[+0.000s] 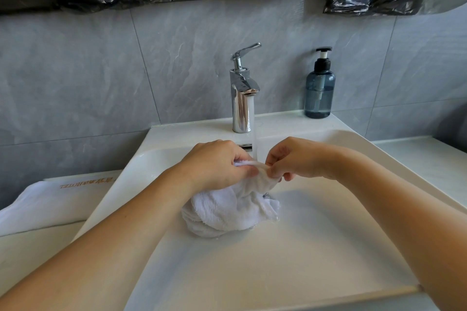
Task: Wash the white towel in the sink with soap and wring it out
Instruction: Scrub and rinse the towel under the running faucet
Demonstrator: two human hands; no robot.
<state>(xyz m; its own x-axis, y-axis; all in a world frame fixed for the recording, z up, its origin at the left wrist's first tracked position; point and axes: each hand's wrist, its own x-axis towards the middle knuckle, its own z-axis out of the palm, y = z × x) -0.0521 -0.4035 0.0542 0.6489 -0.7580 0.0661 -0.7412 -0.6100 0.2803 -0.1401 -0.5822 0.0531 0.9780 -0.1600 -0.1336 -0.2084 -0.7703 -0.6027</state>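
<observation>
The towel (228,209) lies bunched in the middle of the sink (290,247), its upper edge lifted under the water stream (254,134) falling from the tap (242,93) at 12 o'clock. The left hand (214,163) grips that edge with curled fingers; the right hand (295,159), just to its 3 o'clock, pinches the same edge between thumb and fingertips (the stream lands between the two hands). A soap bottle (319,88) with a black pump stands on the sink's rim at 1 o'clock. A folded cloth (45,204) with lettering rests on the counter at 9 o'clock
</observation>
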